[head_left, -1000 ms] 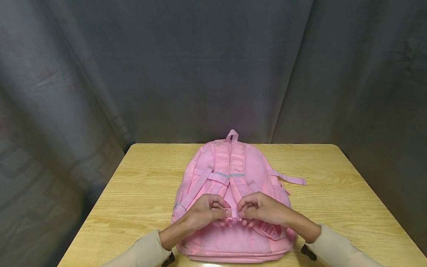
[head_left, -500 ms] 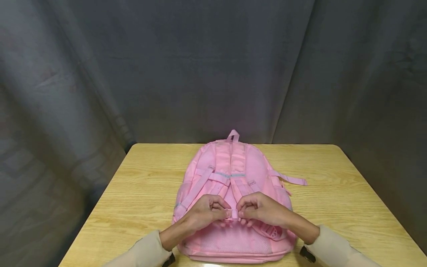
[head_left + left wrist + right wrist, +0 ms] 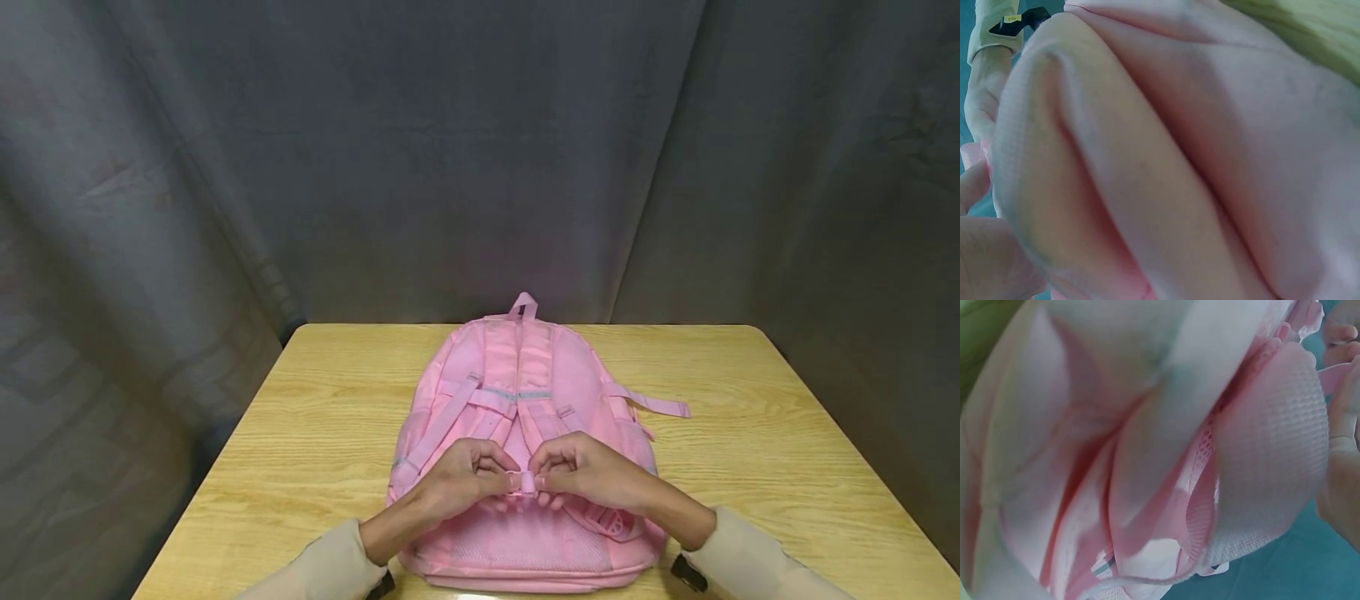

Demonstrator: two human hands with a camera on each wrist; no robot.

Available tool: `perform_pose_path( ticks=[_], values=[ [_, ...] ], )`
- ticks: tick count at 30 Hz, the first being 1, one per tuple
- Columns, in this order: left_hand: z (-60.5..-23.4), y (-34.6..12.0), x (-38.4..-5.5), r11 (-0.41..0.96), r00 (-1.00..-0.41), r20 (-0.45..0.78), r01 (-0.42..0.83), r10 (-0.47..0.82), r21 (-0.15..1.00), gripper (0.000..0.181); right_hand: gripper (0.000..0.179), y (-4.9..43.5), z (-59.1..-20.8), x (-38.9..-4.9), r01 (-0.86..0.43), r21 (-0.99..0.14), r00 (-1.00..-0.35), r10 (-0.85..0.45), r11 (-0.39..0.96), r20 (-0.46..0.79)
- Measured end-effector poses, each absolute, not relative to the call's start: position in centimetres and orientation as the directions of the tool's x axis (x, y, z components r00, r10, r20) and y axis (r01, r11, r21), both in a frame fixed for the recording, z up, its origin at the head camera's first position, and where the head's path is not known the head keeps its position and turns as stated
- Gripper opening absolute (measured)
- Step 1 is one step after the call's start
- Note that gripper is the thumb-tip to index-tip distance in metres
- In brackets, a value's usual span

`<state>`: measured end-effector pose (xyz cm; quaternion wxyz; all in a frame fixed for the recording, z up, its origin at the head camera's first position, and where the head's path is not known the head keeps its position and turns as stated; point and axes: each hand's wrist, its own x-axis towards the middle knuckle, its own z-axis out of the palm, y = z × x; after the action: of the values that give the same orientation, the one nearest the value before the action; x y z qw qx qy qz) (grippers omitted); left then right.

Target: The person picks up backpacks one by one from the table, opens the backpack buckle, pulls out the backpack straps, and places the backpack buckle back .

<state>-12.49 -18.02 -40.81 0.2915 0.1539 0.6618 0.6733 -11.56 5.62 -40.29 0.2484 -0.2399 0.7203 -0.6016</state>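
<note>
A pink backpack lies on the wooden table with its shoulder straps facing up. Over its lower middle, both hands meet at a small pink buckle. My left hand pinches the buckle's left side between thumb and fingers. From the other side, my right hand pinches its right end. The fingertips cover much of the buckle. In the left wrist view, pink fabric fills most of the picture, with fingers at the left edge. The right wrist view shows a pink webbing strap and part of a hand at the right.
The wooden table extends to both sides of the backpack. A loose pink strap end sticks out to the right, and a carry loop stands at the top. Grey curtains hang behind the table.
The right fingertips have shifted slightly left, so the two hands are a little closer together at the buckle. The backpack stays in place.
</note>
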Motion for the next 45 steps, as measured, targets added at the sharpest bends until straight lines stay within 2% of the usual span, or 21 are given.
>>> perform_pose_path(
  ticks=[15, 28, 33, 39, 45],
  values=[
    [-40.69, -18.05, -12.37, 0.042, -0.792, -0.175, -0.187, 0.584, 0.982, 0.019, 0.021, 5.56, -40.10, -11.27, 0.091, -0.990, -0.761, -0.634, 0.103, -0.136],
    [-40.70, -18.09, -12.46, 0.038, -0.791, -0.164, -0.176, 0.589, 0.984, 0.020, 0.014, 5.44, -40.36, -10.96, 0.216, -0.973, -0.771, -0.598, 0.074, -0.217],
    [-40.69, -18.10, -12.47, 0.042, -0.790, -0.166, -0.176, 0.590, 0.984, 0.021, 0.014, 5.45, -40.41, -11.02, 0.217, -0.974, -0.772, -0.600, 0.061, -0.210],
    [-40.68, -17.96, -12.45, 0.036, -0.785, -0.170, -0.186, 0.595, 0.982, 0.019, 0.022, 5.37, -40.34, -11.05, 0.168, -0.983, -0.773, -0.608, 0.078, -0.180],
    [-40.77, -17.91, -12.39, 0.032, -0.782, -0.178, -0.198, 0.597, 0.980, 0.017, 0.023, 5.26, -40.28, -11.02, 0.128, -0.987, -0.777, -0.609, 0.093, -0.158]
  ],
)
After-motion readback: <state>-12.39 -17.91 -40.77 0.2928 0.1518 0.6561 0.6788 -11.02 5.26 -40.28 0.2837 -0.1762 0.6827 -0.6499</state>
